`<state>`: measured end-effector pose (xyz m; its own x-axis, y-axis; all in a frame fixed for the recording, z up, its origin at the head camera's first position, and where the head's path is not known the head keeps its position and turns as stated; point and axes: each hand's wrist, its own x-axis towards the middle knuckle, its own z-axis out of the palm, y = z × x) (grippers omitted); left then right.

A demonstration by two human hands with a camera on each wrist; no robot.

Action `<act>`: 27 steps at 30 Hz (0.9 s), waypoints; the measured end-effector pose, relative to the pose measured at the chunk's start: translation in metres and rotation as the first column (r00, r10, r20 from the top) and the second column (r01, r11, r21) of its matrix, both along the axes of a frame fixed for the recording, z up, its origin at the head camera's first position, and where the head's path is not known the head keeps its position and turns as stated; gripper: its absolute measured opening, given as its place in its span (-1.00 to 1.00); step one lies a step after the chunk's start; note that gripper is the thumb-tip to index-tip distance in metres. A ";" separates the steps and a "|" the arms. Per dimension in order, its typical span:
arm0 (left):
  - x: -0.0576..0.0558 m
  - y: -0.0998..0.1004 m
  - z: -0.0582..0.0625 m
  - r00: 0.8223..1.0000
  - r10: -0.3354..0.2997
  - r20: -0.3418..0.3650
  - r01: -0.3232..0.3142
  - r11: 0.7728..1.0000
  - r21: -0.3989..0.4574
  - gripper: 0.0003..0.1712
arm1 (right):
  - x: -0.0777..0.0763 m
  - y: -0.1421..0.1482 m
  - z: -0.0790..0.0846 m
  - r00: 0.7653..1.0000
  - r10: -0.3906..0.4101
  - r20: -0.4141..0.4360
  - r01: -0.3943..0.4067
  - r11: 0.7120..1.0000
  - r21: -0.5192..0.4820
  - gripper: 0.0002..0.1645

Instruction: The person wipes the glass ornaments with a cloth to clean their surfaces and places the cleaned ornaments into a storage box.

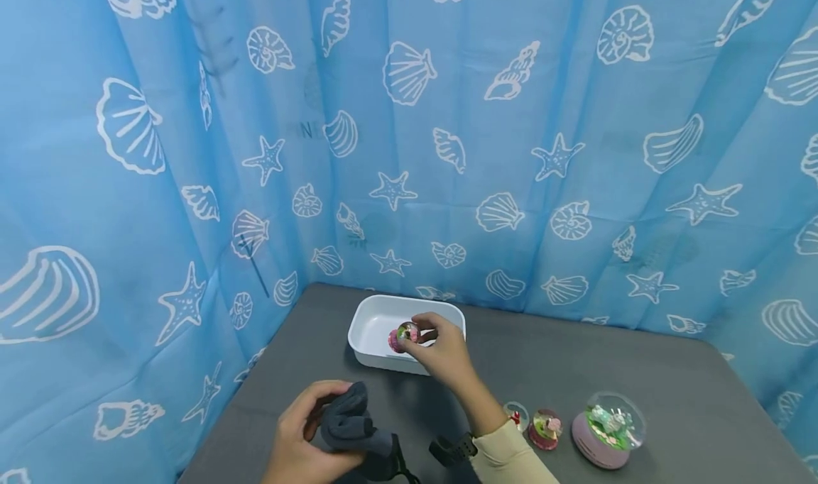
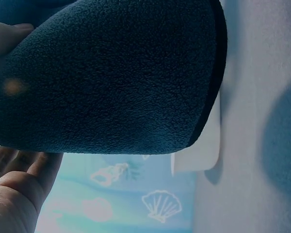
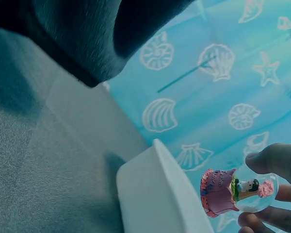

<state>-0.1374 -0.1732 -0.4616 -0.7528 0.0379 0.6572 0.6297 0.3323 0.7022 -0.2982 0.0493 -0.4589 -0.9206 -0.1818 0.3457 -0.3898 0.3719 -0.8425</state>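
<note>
Over the white plastic tub (image 1: 373, 360), my right hand (image 1: 445, 353) pinches a small snow globe (image 1: 407, 333) by its glass dome. In the right wrist view the snow globe (image 3: 220, 193) lies sideways, its pink base toward the tub (image 3: 150, 194) and a tiny figure inside. My left hand (image 1: 307, 427) grips a folded dark grey fleece cloth (image 1: 348, 420) with black edging, in front of the tub. Close up in the left wrist view, the cloth (image 2: 121, 77) covers much of the tub, with thumb and fingers at its left side.
Right of my right forearm stand a small globe with a red figure (image 1: 515, 416), a red-based snow globe (image 1: 545, 429) and a larger one with a pink base (image 1: 603, 434). A blue shell-print curtain (image 1: 447, 172) hangs behind the grey table (image 1: 607, 363).
</note>
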 end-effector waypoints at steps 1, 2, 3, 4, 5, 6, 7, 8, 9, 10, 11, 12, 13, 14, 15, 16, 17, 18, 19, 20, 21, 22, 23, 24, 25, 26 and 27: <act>0.001 -0.001 -0.001 1.000 0.013 -0.001 -0.013 1.000 -0.003 -0.11 | -0.003 -0.003 -0.002 1.000 0.006 0.004 -0.006 1.000 0.011 -0.53; 0.001 -0.001 -0.001 1.000 0.030 -0.002 -0.030 1.000 -0.007 -0.11 | -0.006 -0.005 -0.003 1.000 0.012 0.014 -0.012 1.000 0.018 -0.53; 0.002 -0.002 -0.002 0.999 0.042 -0.003 -0.042 0.999 -0.009 -0.11 | -0.008 -0.007 -0.004 1.000 0.016 0.020 -0.017 0.999 0.029 -0.53; 0.002 -0.002 -0.003 0.999 0.053 -0.005 -0.053 0.999 -0.011 -0.11 | -0.010 -0.009 -0.006 1.000 0.019 0.025 -0.020 0.999 0.041 -0.53; 0.003 -0.002 -0.003 0.998 0.064 -0.004 -0.064 0.998 -0.015 -0.11 | -0.013 -0.011 -0.007 0.999 0.020 0.026 -0.021 0.998 0.052 -0.53; 0.004 -0.003 -0.004 0.997 0.072 -0.002 -0.072 0.997 -0.016 -0.11 | -0.015 -0.013 -0.008 0.999 0.020 0.027 -0.022 0.998 0.065 -0.53; 0.004 -0.004 -0.004 0.997 0.077 0.000 -0.077 0.997 -0.017 -0.12 | -0.018 -0.015 -0.009 0.999 0.017 0.030 -0.020 0.997 0.078 -0.54; 0.004 -0.004 -0.005 0.997 0.082 0.001 -0.082 0.996 -0.021 -0.13 | -0.020 -0.017 -0.010 0.999 0.013 0.034 -0.016 0.996 0.090 -0.54; 0.005 -0.005 -0.005 0.996 0.087 0.008 -0.087 0.996 -0.026 -0.13 | -0.022 -0.020 -0.010 0.999 0.009 0.040 -0.013 0.995 0.104 -0.55; 0.005 -0.005 -0.005 0.996 0.093 0.015 -0.093 0.995 -0.025 -0.14 | -0.025 -0.023 -0.010 0.999 0.009 0.044 -0.014 0.993 0.114 -0.56; 0.006 -0.005 -0.005 0.995 0.098 0.026 -0.098 0.995 -0.021 -0.14 | -0.027 -0.026 -0.011 0.999 0.011 0.047 -0.017 0.992 0.126 -0.57; 0.006 -0.006 -0.006 0.994 0.105 0.038 -0.104 0.994 -0.020 -0.14 | -0.030 -0.029 -0.011 0.999 0.015 0.049 -0.022 0.990 0.139 -0.58; 0.007 -0.007 -0.007 0.993 0.107 0.042 -0.106 0.994 -0.018 -0.14 | -0.033 -0.032 -0.011 0.998 0.019 0.053 -0.026 0.988 0.151 -0.58; 0.008 -0.007 -0.007 0.992 0.113 0.051 -0.113 0.994 -0.012 -0.14 | -0.036 -0.036 -0.011 0.998 0.022 0.054 -0.031 0.986 0.161 -0.59; 0.008 -0.008 -0.007 0.991 0.120 0.059 -0.120 0.993 -0.006 -0.13 | -0.039 -0.039 -0.011 0.998 0.024 0.057 -0.034 0.983 0.179 -0.59; 0.008 -0.008 -0.007 0.991 0.121 0.060 -0.121 0.993 0.001 -0.12 | -0.042 -0.043 -0.012 0.998 0.029 0.055 -0.040 0.979 0.198 -0.59; 0.009 -0.008 -0.008 0.990 0.124 0.060 -0.124 0.992 -0.001 -0.12 | -0.044 -0.046 -0.011 0.998 0.032 0.055 -0.044 0.974 0.222 -0.59; 0.009 -0.009 -0.008 0.990 0.128 0.059 -0.128 0.992 -0.002 -0.12 | -0.047 -0.049 -0.011 0.998 0.037 0.055 -0.049 0.969 0.244 -0.58; 0.008 -0.008 -0.007 0.990 0.128 0.055 -0.128 0.992 0.001 -0.12 | -0.049 -0.052 -0.011 0.997 0.042 0.057 -0.056 0.963 0.263 -0.56; 0.008 -0.008 -0.007 0.990 0.130 0.062 -0.130 0.991 0.004 -0.11 | -0.050 -0.055 -0.010 0.997 0.049 0.059 -0.063 0.957 0.282 -0.55; 0.008 -0.008 -0.007 0.990 0.127 0.061 -0.127 0.992 0.001 -0.11 | -0.052 -0.058 -0.009 0.997 0.055 0.061 -0.071 0.951 0.302 -0.54; 0.008 -0.008 -0.007 0.992 0.118 0.054 -0.118 0.993 -0.003 -0.11 | -0.053 -0.060 -0.008 0.996 0.061 0.063 -0.078 0.946 0.316 -0.53; 0.008 -0.008 -0.007 0.992 0.114 0.058 -0.114 0.993 -0.006 -0.12 | -0.054 -0.063 -0.007 0.996 0.063 0.067 -0.082 0.941 0.330 -0.52; 0.007 -0.008 -0.006 0.992 0.112 0.058 -0.112 0.994 -0.004 -0.12 | -0.055 -0.064 -0.007 0.995 0.065 0.070 -0.085 0.938 0.337 -0.52; 0.007 -0.008 -0.006 0.992 0.111 0.057 -0.111 0.994 -0.004 -0.11 | -0.057 -0.066 -0.007 0.995 0.063 0.074 -0.085 0.935 0.345 -0.52; 0.007 -0.009 -0.007 0.992 0.114 0.056 -0.114 0.993 -0.005 -0.11 | -0.059 -0.068 -0.007 0.995 0.059 0.080 -0.084 0.931 0.354 -0.53; 0.007 -0.009 -0.007 0.992 0.115 0.050 -0.115 0.993 -0.007 -0.11 | -0.061 -0.069 -0.008 0.995 0.054 0.086 -0.082 0.928 0.362 -0.54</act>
<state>-0.1304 -0.1823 -0.4687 -0.7841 -0.0483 0.6188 0.5513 0.4036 0.7302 -0.3587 -0.0198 -0.4669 -0.9217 -0.3457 0.1761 -0.3677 0.6339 -0.6804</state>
